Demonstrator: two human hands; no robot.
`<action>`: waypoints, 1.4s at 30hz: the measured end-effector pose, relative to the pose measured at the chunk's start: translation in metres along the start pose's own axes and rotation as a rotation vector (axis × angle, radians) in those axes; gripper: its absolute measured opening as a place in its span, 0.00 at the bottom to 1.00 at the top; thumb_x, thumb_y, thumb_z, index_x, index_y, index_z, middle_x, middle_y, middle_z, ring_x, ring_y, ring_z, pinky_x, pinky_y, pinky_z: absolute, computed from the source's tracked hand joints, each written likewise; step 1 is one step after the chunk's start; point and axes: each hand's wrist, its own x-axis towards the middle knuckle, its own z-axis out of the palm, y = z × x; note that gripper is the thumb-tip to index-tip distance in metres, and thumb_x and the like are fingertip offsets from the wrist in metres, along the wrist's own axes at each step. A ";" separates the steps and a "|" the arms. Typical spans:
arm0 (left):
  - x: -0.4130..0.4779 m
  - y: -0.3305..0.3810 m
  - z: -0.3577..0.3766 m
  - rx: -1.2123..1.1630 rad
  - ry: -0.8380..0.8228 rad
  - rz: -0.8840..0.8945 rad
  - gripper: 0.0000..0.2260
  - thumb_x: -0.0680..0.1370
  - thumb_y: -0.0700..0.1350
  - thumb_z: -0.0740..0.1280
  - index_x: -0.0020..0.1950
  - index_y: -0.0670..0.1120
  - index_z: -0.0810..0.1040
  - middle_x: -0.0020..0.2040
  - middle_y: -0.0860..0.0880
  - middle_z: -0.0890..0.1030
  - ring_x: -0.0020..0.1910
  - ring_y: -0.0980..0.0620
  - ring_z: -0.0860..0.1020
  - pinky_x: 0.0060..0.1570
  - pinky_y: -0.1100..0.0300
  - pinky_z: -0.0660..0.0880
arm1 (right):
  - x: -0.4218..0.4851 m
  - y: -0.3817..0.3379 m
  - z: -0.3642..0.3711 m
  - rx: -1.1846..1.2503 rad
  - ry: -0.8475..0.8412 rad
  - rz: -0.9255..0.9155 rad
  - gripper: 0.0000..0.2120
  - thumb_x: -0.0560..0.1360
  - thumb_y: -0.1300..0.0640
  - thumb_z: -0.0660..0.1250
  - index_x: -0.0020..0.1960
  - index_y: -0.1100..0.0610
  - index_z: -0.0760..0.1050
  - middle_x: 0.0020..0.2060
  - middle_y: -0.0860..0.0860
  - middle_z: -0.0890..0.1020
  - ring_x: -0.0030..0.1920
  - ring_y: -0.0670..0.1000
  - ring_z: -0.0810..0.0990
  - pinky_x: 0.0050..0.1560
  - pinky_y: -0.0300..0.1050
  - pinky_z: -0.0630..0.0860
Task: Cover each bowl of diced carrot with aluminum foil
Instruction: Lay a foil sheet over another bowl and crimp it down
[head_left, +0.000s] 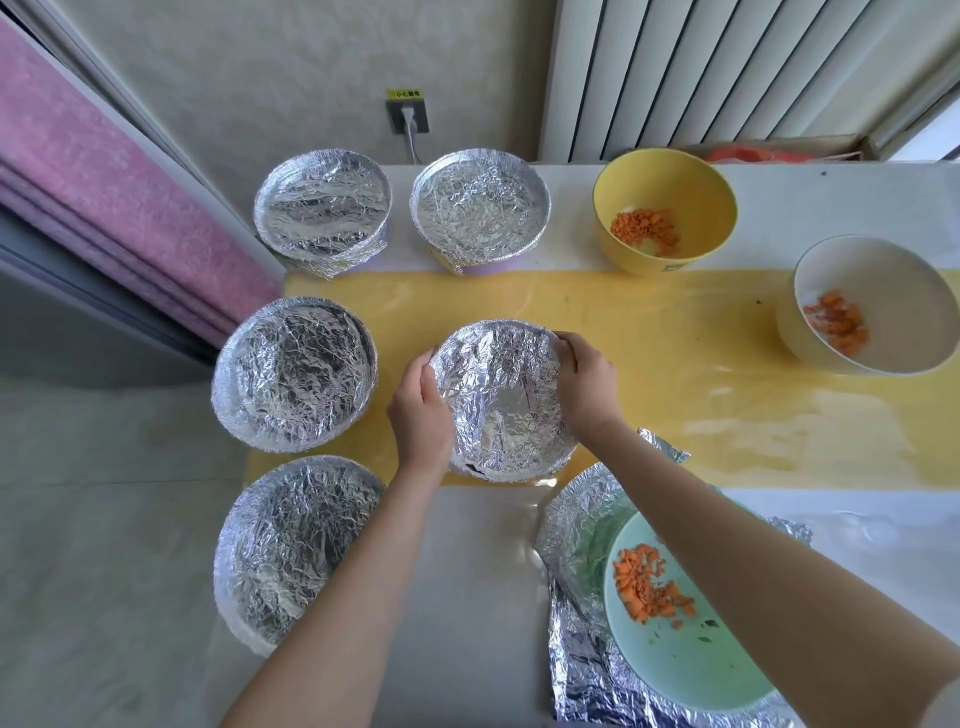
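Left arm: bare forearm rising from the lower edge, wrist straight, left hand set against the left side of the centre bowl.
Right arm: bare forearm crossing from the lower right corner, right hand set on the upper right rim of the same bowl.
Centre bowl: round bowl capped with crinkled silver aluminium foil, standing on the yellow mat in the middle of the pale desk; contents hidden under the foil.
Covered bowls: four more foil-capped round bowls, two at the far edge and two down the left side, all apart from the hands.
Open bowls: yellow round bowl at the far edge and white round bowl at the right, each holding orange diced carrot.
Near bowl: pale green round bowl with diced carrot, standing on a loose crumpled foil sheet; right side hidden by the right forearm.
Background: grey wall socket, white ribbed radiator, pink curtain.
Left hand grip: fingers curled round the foil at the left rim, clasping it.
Right hand grip: fingers curled over the foil at the upper right rim, clasping it.
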 end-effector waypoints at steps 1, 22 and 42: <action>0.000 0.000 -0.002 0.011 -0.009 -0.009 0.15 0.82 0.41 0.53 0.65 0.42 0.74 0.58 0.45 0.79 0.55 0.42 0.76 0.57 0.50 0.73 | -0.001 -0.001 -0.001 -0.005 -0.014 0.007 0.15 0.82 0.57 0.54 0.60 0.62 0.75 0.36 0.52 0.76 0.30 0.47 0.68 0.28 0.32 0.64; 0.004 -0.007 -0.037 0.118 -0.197 0.116 0.13 0.81 0.40 0.58 0.62 0.45 0.77 0.46 0.38 0.81 0.43 0.38 0.80 0.43 0.46 0.79 | -0.014 -0.018 0.006 -0.320 -0.154 -0.272 0.14 0.81 0.61 0.56 0.62 0.62 0.75 0.46 0.58 0.83 0.35 0.50 0.72 0.36 0.36 0.64; 0.002 -0.007 -0.035 0.191 -0.301 0.150 0.12 0.82 0.41 0.55 0.61 0.40 0.75 0.42 0.49 0.76 0.37 0.50 0.72 0.34 0.60 0.64 | -0.004 -0.040 0.015 -0.507 -0.315 -0.300 0.12 0.79 0.64 0.58 0.57 0.62 0.78 0.49 0.58 0.83 0.47 0.58 0.79 0.43 0.42 0.66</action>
